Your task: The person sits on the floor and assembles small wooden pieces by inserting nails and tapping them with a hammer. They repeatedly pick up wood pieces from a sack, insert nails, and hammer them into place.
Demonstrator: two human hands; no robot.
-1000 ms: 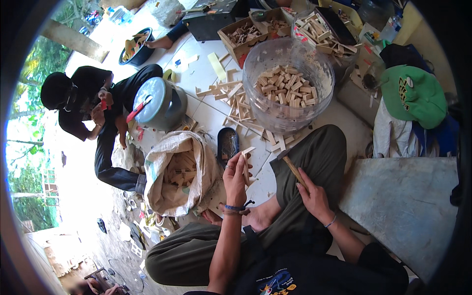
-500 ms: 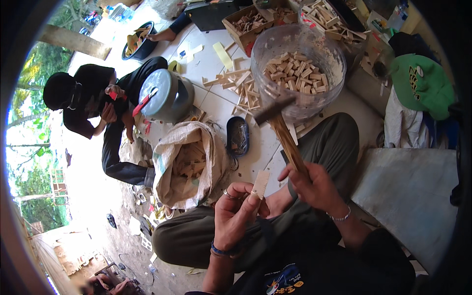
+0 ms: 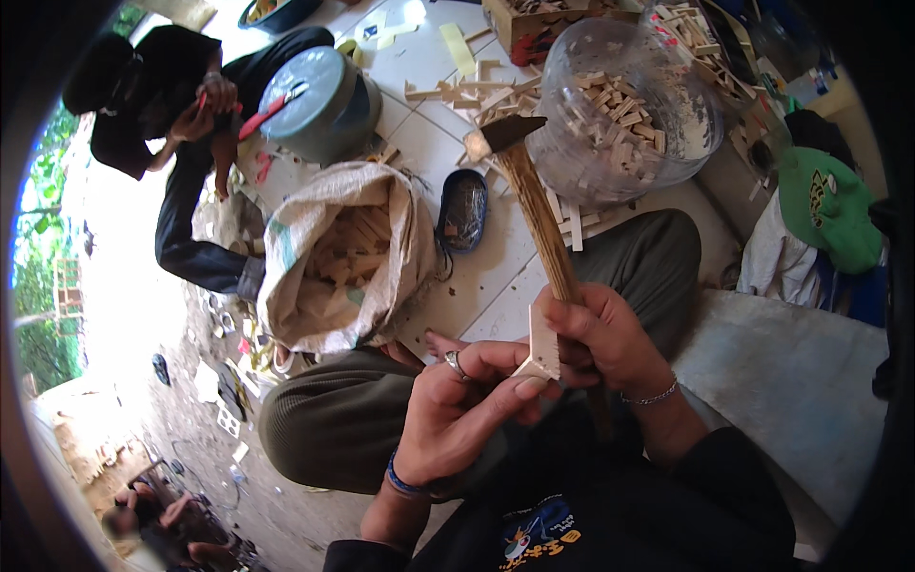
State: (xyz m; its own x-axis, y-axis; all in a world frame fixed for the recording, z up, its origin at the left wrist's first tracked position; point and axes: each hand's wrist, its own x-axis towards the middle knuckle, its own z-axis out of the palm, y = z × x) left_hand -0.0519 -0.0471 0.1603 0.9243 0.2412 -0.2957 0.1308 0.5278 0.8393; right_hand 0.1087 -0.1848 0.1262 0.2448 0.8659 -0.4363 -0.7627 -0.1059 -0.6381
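My left hand [image 3: 462, 410] pinches a small pale wooden piece [image 3: 542, 348] between thumb and fingers. The piece looks like two flat bits meeting at an angle, with a notched edge. Close beside it, my right hand [image 3: 605, 334] is closed around the wooden handle of a hammer [image 3: 539, 219], its dark metal head pointing up and away from me. The right fingers reach the wooden piece too, but their exact contact is partly hidden. Beyond the hands, a dark blue oval dish [image 3: 445, 238] holds what look like small nails.
Ahead left stands an open woven sack [image 3: 276, 296] of wood offcuts. A clear round tub [image 3: 701, 162] holds many small wooden blocks. Wood strips [image 3: 457, 92] litter the tiles. A person in black [image 3: 181, 86] sits by a grey-green bucket [image 3: 324, 114]. A grey board [image 3: 782, 381] lies right.
My right hand has come in against my left with the hammer still in it, its head swinging leftward. The wooden piece has turned in my fingers. The whole view has shifted.
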